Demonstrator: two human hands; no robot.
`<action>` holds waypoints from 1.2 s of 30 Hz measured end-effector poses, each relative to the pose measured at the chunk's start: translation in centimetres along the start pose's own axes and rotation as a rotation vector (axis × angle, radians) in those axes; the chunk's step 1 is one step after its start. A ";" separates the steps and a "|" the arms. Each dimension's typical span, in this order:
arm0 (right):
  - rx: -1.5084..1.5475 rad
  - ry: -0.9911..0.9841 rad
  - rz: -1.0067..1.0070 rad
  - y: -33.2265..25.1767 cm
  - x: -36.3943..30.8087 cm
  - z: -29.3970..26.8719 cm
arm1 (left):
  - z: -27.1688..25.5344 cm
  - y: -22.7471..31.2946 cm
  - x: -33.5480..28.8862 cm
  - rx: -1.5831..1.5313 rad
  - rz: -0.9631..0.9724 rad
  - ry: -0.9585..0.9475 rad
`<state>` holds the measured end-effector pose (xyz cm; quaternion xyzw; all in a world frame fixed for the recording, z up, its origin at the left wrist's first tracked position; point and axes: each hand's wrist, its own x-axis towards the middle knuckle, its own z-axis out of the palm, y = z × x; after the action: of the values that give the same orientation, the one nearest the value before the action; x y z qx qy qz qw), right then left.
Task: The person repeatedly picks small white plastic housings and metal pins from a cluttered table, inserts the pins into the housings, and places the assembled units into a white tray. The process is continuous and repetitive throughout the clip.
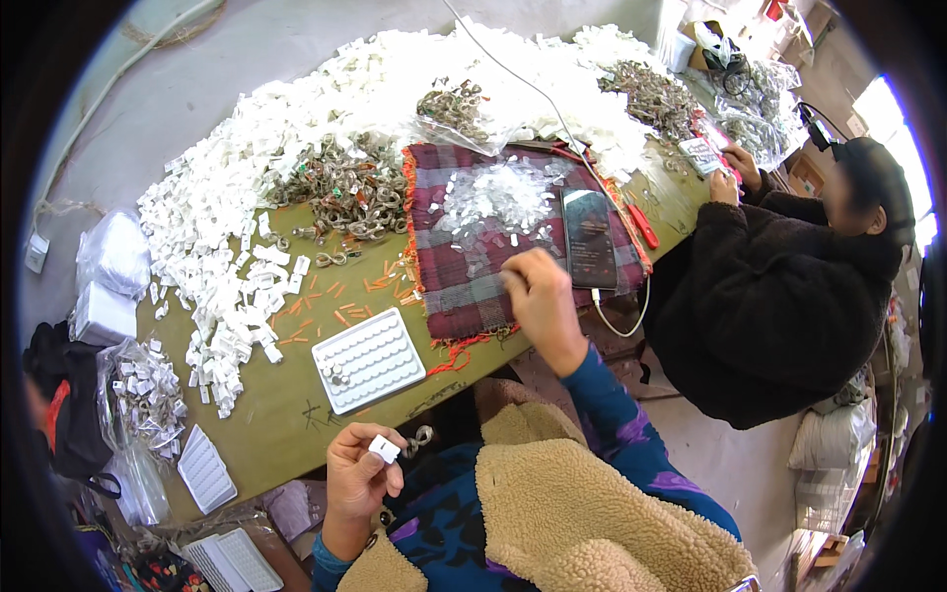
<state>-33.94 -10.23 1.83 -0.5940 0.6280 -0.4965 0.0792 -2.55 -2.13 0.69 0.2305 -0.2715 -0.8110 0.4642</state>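
My left hand (361, 480) is closed, pinching a small white plastic block (385, 449) between thumb and fingertips near the table's front edge. A grey looped piece (420, 438), perhaps a coiled wire, hangs beside the block. My right hand (545, 304) is over the near part of a plaid cloth (464, 301), its fingers bent together; whatever they hold is hidden. Just beyond it lies a loose heap of small clear and white pieces (498, 197). A white ridged tray (370, 361) sits on the table between my hands, with a few small round bits in its left end.
A dark phone (589, 240) with a white cable lies on the cloth, beside red-handled pliers (643, 227). White blocks (326, 109) are piled along the back, with coiled wires (350, 187) before them. Orange strips (345, 314) are scattered nearby. A co-worker (779, 286) sits at right.
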 end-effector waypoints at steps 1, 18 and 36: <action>-0.068 0.000 0.104 1.1 0.8 -0.1 | 0.0 -0.2 0.0 0.035 -0.027 0.029; 0.480 -0.315 0.385 -5.1 -1.9 1.4 | -0.7 0.6 -0.7 0.085 -0.057 0.154; 0.397 -0.591 -0.447 -13.2 -8.4 6.2 | -0.6 0.9 -2.4 -0.116 0.051 0.204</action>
<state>-18.51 -3.92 4.09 -0.8057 0.3259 -0.4213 0.2592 -0.52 -0.52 1.14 0.2778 -0.1811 -0.7856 0.5224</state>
